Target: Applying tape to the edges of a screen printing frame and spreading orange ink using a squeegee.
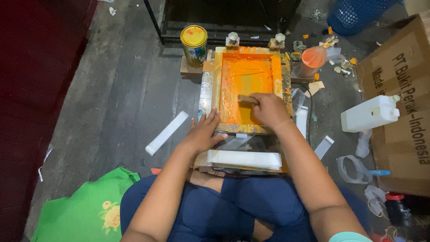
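A wooden printing screen frame (217, 85), its mesh smeared with orange ink, lies flat on the floor in front of me. My right hand (269, 109) is closed on the wooden handle of a squeegee (247, 99) that rests on the inked mesh near the frame's near edge. At the near left corner of the frame my left hand (204, 132) presses down with its fingers spread. A stack of white strips (244, 159) lies just below the frame, by my knees.
A yellow-lidded tin (194, 43) stands at the frame's far left, an orange-stained cup (310, 62) at its far right. A white jug (370, 114) and a cardboard box (403, 103) are to the right. Loose white strips (167, 132) and a green cloth (83, 210) lie around.
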